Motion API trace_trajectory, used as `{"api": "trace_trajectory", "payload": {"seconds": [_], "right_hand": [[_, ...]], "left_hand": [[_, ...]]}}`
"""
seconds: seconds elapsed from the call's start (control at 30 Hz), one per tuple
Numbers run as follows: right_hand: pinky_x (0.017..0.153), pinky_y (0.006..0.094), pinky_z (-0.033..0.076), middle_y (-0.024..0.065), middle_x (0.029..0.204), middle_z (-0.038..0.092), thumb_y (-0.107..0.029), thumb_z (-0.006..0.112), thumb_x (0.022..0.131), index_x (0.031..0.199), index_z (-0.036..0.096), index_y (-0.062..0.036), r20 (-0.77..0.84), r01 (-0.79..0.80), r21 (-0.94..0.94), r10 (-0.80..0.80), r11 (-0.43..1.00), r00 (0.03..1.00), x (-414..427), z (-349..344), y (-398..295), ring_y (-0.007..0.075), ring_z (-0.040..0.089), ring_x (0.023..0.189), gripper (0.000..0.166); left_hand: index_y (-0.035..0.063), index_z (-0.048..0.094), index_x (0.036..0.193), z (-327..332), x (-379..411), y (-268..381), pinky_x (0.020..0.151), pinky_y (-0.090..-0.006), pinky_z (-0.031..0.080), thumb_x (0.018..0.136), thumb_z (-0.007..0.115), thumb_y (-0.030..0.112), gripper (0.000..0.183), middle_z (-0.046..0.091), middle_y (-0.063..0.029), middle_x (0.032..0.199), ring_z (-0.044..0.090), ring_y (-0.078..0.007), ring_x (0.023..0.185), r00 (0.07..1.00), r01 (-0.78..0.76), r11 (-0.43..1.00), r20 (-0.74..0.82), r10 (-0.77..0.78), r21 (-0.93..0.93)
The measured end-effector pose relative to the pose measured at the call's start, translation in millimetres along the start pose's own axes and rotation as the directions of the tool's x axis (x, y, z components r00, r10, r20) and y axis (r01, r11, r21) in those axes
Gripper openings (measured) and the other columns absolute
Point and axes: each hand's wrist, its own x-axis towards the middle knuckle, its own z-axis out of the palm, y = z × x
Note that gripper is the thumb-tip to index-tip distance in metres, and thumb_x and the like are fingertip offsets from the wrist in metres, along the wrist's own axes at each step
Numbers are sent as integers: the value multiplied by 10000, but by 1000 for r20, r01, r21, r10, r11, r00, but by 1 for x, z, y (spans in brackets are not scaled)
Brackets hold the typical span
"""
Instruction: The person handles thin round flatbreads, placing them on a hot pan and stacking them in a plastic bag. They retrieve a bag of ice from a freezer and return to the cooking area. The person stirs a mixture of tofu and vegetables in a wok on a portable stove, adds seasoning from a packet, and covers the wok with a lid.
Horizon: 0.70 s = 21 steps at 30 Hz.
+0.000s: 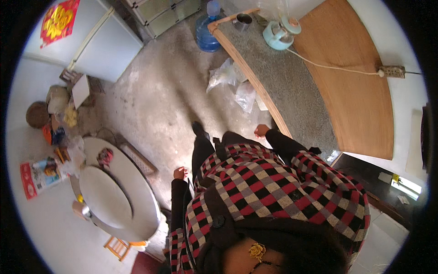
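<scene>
My left hand [180, 173] hangs beside my left leg, above the concrete floor [150, 102]. Its loosely bent fingers stand a little apart and hold nothing. On the other side, my right hand [262, 131] is near the wooden edge [255, 77] of a grey-topped counter [291, 78]. Its fingers curl inward and no object shows in it; how far they close is too small to tell. One dark shoe [198, 128] shows ahead of my body. Clear plastic bags [224, 74] lie low beside the counter.
A light-blue electric kettle [281, 33] and a metal cup [242, 22] stand on the counter; the kettle's cord runs to a power strip [393, 72]. A blue water-cooler bottle [206, 34] stands at its far end. Left are a round table [142, 191] with a turntable [104, 198] and a refrigerator [106, 48].
</scene>
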Motion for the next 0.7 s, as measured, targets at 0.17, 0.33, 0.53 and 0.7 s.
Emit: {"api": "trace_trajectory", "payload": {"seconds": [0.17, 0.33, 0.53, 0.7], "right_hand": [[551, 464, 415, 111, 607, 597, -369, 459, 795, 615, 609, -145, -111, 179, 59, -171, 982, 979, 35, -59, -17, 330, 578, 591, 325], [624, 436, 479, 161, 724, 597, -163, 495, 779, 669, 566, -56, -433, 84, -96, -117, 992, 894, 52, -126, -108, 341, 600, 715, 169], [641, 510, 435, 205, 746, 594, -313, 474, 845, 680, 571, 4, -240, 56, 7, -53, 998, 969, 249, -306, -185, 394, 566, 706, 371], [560, 477, 438, 140, 677, 576, -206, 462, 833, 695, 570, -72, -475, 397, -285, -488, 873, 732, 414, -453, -227, 341, 574, 640, 220]], "left_hand": [[4, 613, 926, -44, 59, 141, 474, -275, 471, 839, 508, 101, 167, 630, -77, 715, 592, -159, 560, 983, -134, 991, 125, 132, 10], [-15, 617, 1023, -33, 82, 303, 555, -302, 536, 841, 485, 58, 236, 673, -125, 804, 645, -189, 659, 974, -180, 931, -76, 214, 319], [-6, 538, 1182, 30, 124, 560, 629, -300, 516, 895, 537, 161, 332, 648, -151, 949, 641, -214, 757, 983, -184, 974, 37, 181, 132], [13, 549, 1172, 82, 146, 709, 649, -269, 501, 927, 493, 192, 309, 650, -110, 997, 645, -173, 790, 955, -296, 938, 52, 291, 180]]}}
